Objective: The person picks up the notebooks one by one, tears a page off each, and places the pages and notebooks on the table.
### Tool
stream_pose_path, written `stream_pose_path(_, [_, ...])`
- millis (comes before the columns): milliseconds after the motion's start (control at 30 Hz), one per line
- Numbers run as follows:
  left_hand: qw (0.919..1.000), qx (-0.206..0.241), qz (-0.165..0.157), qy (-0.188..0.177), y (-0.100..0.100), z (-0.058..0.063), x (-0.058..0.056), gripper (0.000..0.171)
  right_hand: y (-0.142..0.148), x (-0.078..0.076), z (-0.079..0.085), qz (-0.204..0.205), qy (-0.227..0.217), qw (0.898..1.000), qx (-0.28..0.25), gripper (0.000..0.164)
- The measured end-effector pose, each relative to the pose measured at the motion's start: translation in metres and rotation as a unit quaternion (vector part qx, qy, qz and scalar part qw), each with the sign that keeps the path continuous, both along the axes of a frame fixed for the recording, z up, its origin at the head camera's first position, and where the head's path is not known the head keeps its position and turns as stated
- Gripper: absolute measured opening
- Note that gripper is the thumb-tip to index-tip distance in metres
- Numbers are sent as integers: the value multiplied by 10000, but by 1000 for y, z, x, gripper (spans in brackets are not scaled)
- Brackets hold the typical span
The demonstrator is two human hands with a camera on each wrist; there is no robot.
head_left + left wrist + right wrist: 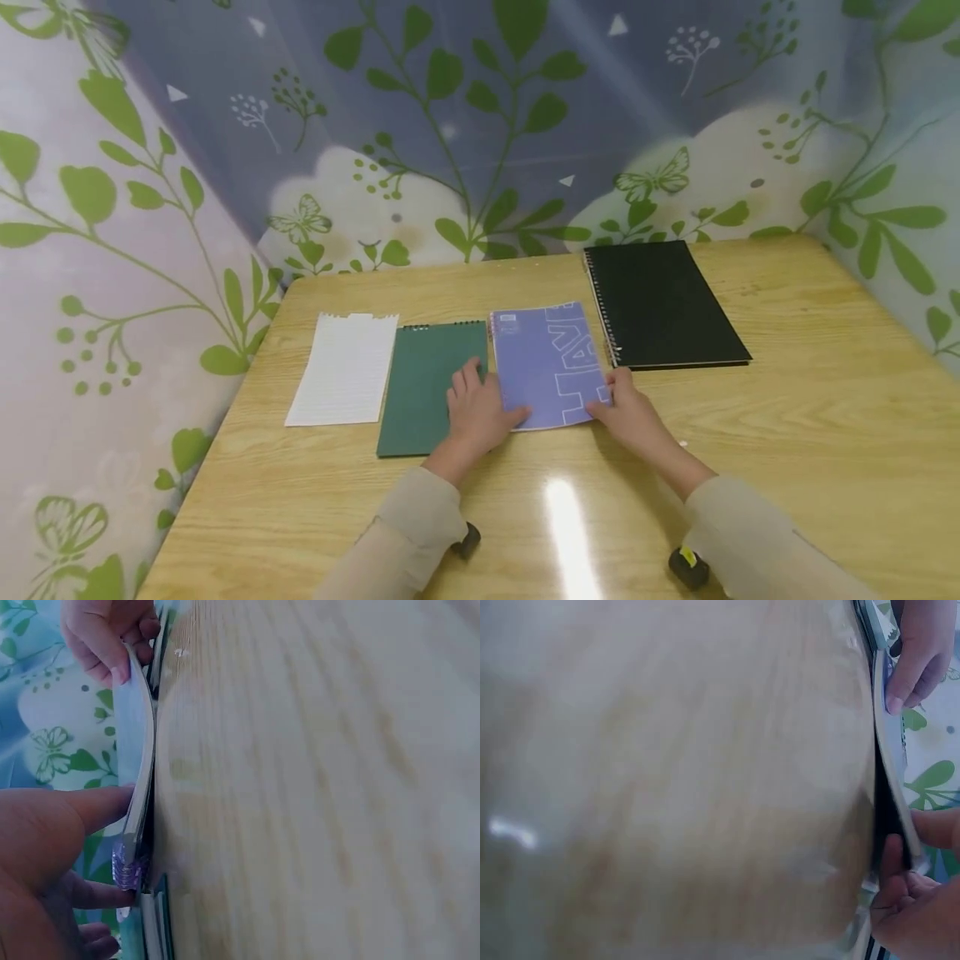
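A purple spiral notebook with large white outlined letters lies between a green top-bound notebook and a black spiral notebook. My right hand pinches its near right corner, thumb on the cover and fingers beneath. That corner is raised off the table in the right wrist view, bending the notebook. My left hand rests over the green notebook's right side, its thumb laid on the purple cover near the bottom left. In the left wrist view, a straight finger of the left hand touches by the purple coil.
Left of the green notebook is a white lined sheet with a torn top edge. All lie on a wooden table, backed by a leaf-patterned curtain. Light reflects off the table's near middle. Each sleeve has a dark device strapped beneath.
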State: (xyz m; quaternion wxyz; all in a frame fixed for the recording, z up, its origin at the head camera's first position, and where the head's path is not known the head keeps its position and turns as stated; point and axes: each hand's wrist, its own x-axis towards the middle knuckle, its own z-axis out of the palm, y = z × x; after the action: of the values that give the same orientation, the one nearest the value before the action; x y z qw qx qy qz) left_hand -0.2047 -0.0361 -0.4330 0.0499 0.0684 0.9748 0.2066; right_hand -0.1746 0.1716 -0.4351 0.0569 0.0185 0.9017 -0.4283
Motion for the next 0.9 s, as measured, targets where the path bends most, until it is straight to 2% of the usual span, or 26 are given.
stream_pose_path(67, [9998, -180, -73, 39, 0, -1, -3, 79, 1, -2, 2, 51, 40, 9994, 336, 39])
stream_pose_path(167, [9984, -352, -433, 50, 1, 0, -6, 82, 2, -4, 3, 102, 121, 9973, 717, 38])
stream_pose_path(267, [9950, -515, -857, 10, 1, 2, -8, 74, 2, -4, 1, 34, 140, 9961, 873, 38])
stream_pose_path(333, [9926, -634, -1029, -69, 1, 4, -9, 68, 1, -4, -1, -31, 95, 9960, 886, 39])
stream_pose_path(433, [9910, -725, -1111, -150, 1, 4, -8, 62, -1, -3, -3, -133, 83, 9949, 1000, 40])
stream_pose_path(567, [9918, -611, -1091, -265, 1, 3, -9, 61, -1, -4, -3, -288, 165, 9925, 1174, 39])
stream_pose_path(667, [9924, -536, -1082, -225, 3, 4, -10, 60, -1, -5, -1, -401, 225, 9939, 1003, 39])
stream_pose_path(733, [9932, -365, -1100, -145, 4, 6, -12, 59, -2, -5, 2, -420, 178, 9969, 641, 40])
stream_pose_path(800, [9935, 62, -1130, -150, 3, 11, -16, 57, -4, -4, 7, -411, 113, 9989, 210, 43])
stream_pose_path(867, [9902, 774, -1119, -306, -1, 18, -22, 54, -9, -3, 15, -355, 119, 9987, -349, 46])
stream_pose_path(900, [9856, 1225, -1076, -457, -4, 24, -26, 52, -12, -2, 20, -308, 116, 9976, -611, 47])
